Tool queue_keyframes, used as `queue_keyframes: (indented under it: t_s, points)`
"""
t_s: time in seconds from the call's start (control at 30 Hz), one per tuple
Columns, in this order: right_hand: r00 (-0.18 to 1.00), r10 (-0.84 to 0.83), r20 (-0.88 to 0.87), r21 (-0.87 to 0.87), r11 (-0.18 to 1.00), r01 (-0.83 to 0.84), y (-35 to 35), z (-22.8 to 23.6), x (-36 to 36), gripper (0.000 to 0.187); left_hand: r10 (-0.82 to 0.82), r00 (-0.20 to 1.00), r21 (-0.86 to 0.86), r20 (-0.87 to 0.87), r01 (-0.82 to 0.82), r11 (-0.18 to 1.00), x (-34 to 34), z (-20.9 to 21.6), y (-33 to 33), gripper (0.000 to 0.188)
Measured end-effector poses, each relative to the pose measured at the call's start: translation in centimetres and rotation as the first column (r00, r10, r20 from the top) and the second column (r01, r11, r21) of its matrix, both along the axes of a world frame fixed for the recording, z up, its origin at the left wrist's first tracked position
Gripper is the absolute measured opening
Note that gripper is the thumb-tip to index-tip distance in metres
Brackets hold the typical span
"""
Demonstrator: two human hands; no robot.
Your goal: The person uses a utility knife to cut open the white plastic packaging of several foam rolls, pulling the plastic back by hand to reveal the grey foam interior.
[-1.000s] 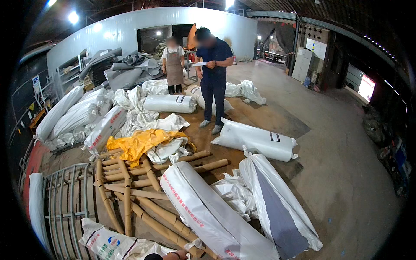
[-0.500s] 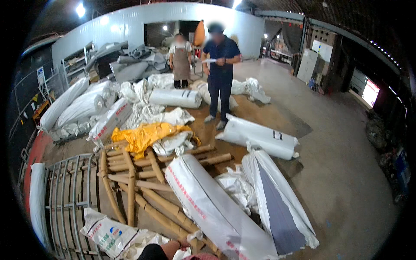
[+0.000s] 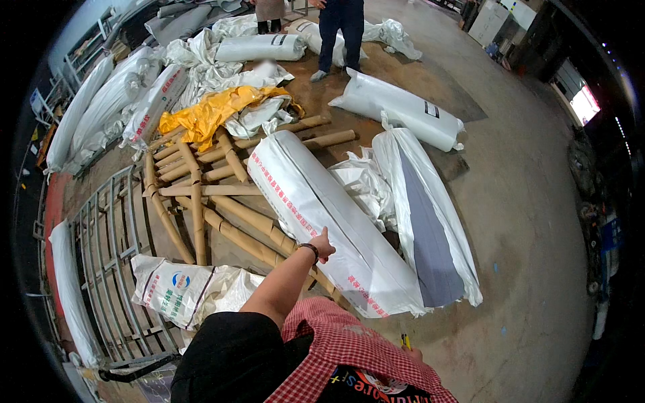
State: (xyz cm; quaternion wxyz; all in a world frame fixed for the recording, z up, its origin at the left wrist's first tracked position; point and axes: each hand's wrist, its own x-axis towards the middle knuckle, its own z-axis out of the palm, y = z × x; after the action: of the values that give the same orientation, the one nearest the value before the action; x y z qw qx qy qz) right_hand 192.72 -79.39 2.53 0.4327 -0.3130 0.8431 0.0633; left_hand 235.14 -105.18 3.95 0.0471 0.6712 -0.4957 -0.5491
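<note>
My left hand [image 3: 324,246], with a dark bracelet at the wrist, reaches over the near part of a long white-wrapped roll [image 3: 306,181] with red print. Its index finger is stretched out and points across the roll; nothing is held in it. Whether the hand touches the wrapping I cannot tell. Low in the picture, mostly hidden by my red checked apron, my right hand [image 3: 416,354] is closed on a small yellow and black utility knife [image 3: 405,341]. Right of the roll lies another one [image 3: 433,228], its white wrapping parted over grey material.
Brown cardboard tubes [image 3: 235,235] lie crisscrossed to the left, near a metal rack [image 3: 111,242] and a printed white sack [image 3: 181,289]. A yellow sheet [image 3: 215,111] and more wrapped rolls [image 3: 400,111] lie farther off. Two people stand beyond, one in dark trousers [image 3: 340,33].
My view has tipped downward. My left hand has gone from low beside the roll's near end to above its wrapping, finger stretched. My right hand with the knife has come into sight.
</note>
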Motion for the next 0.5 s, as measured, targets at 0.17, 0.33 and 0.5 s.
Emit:
queue_keyframes:
  t_s: [0.17,0.33,0.5]
  points:
    - [0.999,0.016,-0.044,0.027,1.0,-0.015,2.8,-2.4,-3.2,0.044,0.033,0.997,0.077,-0.073,-0.027,0.997,0.1,-4.3,1.2,0.086]
    - [0.995,-0.076,-0.065,-0.05,0.996,0.073,2.7,-0.8,-2.1,0.044,-0.112,0.994,0.069,-0.013,0.113,0.991,-0.6,-0.7,1.8,0.07]
    - [0.996,-0.066,0.059,-0.139,0.987,0.074,1.5,1.6,-0.5,0.043,-0.214,0.957,-0.025,0.199,0.223,0.975,0.1,-6.3,3.2,0.046]
